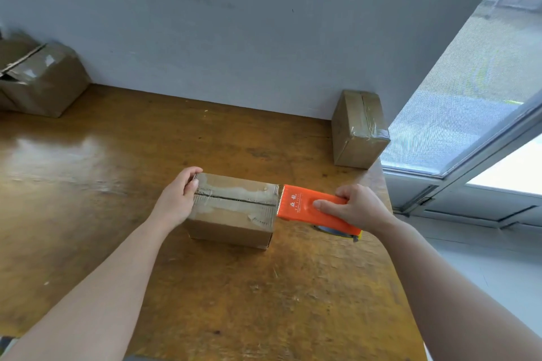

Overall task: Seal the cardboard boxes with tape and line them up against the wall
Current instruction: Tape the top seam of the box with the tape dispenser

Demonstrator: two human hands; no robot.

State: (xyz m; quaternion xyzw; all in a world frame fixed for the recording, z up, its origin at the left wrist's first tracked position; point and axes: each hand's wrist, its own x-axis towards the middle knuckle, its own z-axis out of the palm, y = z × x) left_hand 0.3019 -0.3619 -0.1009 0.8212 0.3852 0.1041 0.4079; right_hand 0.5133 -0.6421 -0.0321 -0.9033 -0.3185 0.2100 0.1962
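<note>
Three cardboard boxes on the desk (117, 155), count them: one in the middle, one far left, one far right. The middle box (231, 214) sits on the wood towards the front, well apart from the wall (234, 23). Its two top flaps are down and meet in a dark seam running left to right, and a strip of clear tape (234, 195) lies along that seam. The left hand (179, 196) is clamped on the box's left end, fingers curled over the top edge. The right hand (359, 208) has the one orange tape dispenser (305, 205) in a firm grip, forefinger laid flat along its top and the other fingers wrapped round it. The toothed blade sits right at the box's right top edge, touching it. A bit of the tape roll (328, 228) peeks out beneath the dispenser, just above the desk.

Over on the right, the right-hand box (359, 129) stands against the wall at the desk's back corner, shut, with shiny tape across its top and down its front. Far left, the left-hand box (41, 79) is blurred. It sits close by the wall, taped in patches, and one flap looks lifted along a dark gap. What is inside any of the three cannot be seen.

The dispenser and right hand fill the space between the middle box and the desk's right edge, and beyond that edge is a glazed door (469, 97) in a pale frame
</note>
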